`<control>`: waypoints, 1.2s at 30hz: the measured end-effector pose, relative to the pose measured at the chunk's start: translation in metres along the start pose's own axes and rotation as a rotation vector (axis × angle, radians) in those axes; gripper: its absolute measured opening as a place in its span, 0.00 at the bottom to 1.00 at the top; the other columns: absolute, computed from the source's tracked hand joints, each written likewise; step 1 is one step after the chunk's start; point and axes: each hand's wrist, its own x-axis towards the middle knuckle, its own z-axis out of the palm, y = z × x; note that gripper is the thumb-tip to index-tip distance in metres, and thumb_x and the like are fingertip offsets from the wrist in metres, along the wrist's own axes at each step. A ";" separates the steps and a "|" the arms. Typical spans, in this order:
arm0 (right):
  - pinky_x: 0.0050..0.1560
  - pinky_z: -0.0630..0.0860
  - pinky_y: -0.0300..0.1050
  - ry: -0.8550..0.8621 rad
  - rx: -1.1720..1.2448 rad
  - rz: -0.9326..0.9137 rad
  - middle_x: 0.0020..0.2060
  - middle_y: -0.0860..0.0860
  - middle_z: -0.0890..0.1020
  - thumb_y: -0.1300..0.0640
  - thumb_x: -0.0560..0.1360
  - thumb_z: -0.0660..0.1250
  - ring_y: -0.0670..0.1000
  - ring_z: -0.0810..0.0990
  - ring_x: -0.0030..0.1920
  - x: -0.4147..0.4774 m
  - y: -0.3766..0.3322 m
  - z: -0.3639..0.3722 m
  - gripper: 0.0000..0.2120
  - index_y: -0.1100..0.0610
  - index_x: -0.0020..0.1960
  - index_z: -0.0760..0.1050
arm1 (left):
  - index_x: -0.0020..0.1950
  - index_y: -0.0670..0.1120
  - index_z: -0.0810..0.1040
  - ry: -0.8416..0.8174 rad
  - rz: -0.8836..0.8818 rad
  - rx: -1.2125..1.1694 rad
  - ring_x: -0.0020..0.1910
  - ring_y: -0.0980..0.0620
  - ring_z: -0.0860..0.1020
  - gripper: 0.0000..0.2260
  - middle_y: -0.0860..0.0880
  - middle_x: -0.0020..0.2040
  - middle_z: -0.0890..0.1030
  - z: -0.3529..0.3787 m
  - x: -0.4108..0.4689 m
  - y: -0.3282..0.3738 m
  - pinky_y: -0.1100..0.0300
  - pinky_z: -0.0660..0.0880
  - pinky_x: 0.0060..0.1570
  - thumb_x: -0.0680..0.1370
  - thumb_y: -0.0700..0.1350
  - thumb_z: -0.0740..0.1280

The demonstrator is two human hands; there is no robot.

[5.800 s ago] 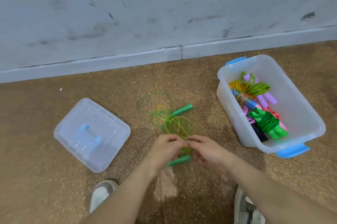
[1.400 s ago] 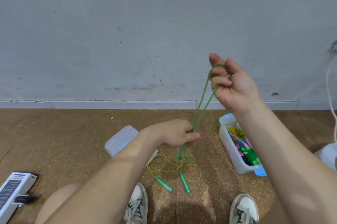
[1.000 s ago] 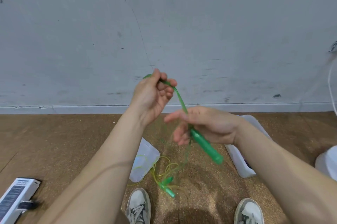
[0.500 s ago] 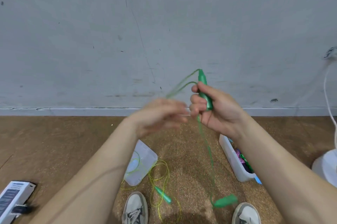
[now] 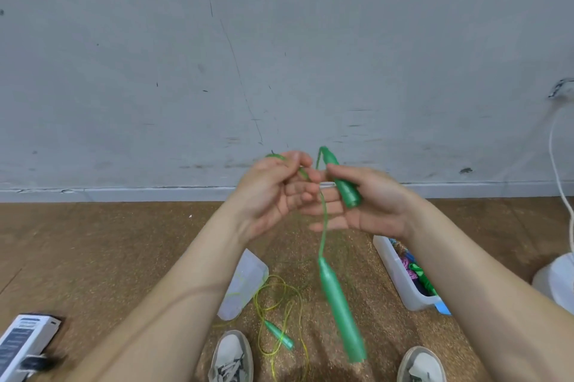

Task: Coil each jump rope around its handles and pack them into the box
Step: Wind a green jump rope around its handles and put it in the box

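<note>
We saw both hands raised in the middle of the frame, in front of the grey wall [image 5: 279, 55]. The left hand [image 5: 270, 195] had its fingers curled and pinched the thin cord of the green jump rope [image 5: 324, 226] near its top. The right hand [image 5: 369, 207], just beside it, held the upper handle [image 5: 343, 186] of this rope. The thumb pressed the handle against the fingers, which were almost straight, and the handle pointed up and to the left. From the hands the cord fell straight down, and the lower handle [image 5: 338, 304] hung free in the air in the lower middle of the frame, a little blurred.

On the brown floor [image 5: 108, 257] below, a second rope [image 5: 279, 291] with a yellow-green cord lay in loose loops, one of its green handles beside the left shoe [image 5: 231, 356]. Its loops touched the clear lid [image 5: 245, 279], which the left forearm partly covered. The clear box [image 5: 394, 266] stood at the lower right, half hidden behind the right forearm, with coiled ropes [image 5: 416, 271] of several colours inside. We could not tell how many. A white device [image 5: 25, 341] lay in the lower left corner, and the right shoe [image 5: 422, 366] was at the bottom edge
</note>
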 end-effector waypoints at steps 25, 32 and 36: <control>0.28 0.73 0.38 -0.384 -0.078 0.078 0.35 0.53 0.73 0.55 0.78 0.61 0.46 0.72 0.29 -0.002 0.011 0.012 0.16 0.61 0.62 0.73 | 0.56 0.38 0.74 0.432 0.290 -0.328 0.36 0.53 0.83 0.12 0.42 0.46 0.84 -0.053 0.008 0.032 0.64 0.78 0.35 0.83 0.46 0.57; 0.24 0.66 0.34 -0.276 -0.026 0.044 0.33 0.52 0.72 0.57 0.78 0.62 0.44 0.68 0.26 -0.003 0.006 0.014 0.12 0.62 0.57 0.76 | 0.40 0.42 0.82 0.441 -0.119 1.220 0.28 0.52 0.80 0.18 0.48 0.34 0.84 -0.061 -0.008 0.027 0.60 0.76 0.32 0.78 0.55 0.64; 0.22 0.63 0.33 -0.202 -0.011 0.056 0.32 0.51 0.70 0.55 0.76 0.61 0.43 0.64 0.25 -0.003 0.003 0.021 0.12 0.61 0.54 0.76 | 0.49 0.49 0.83 0.237 0.295 0.814 0.44 0.62 0.80 0.06 0.54 0.46 0.84 -0.031 -0.008 0.027 0.65 0.76 0.50 0.78 0.47 0.67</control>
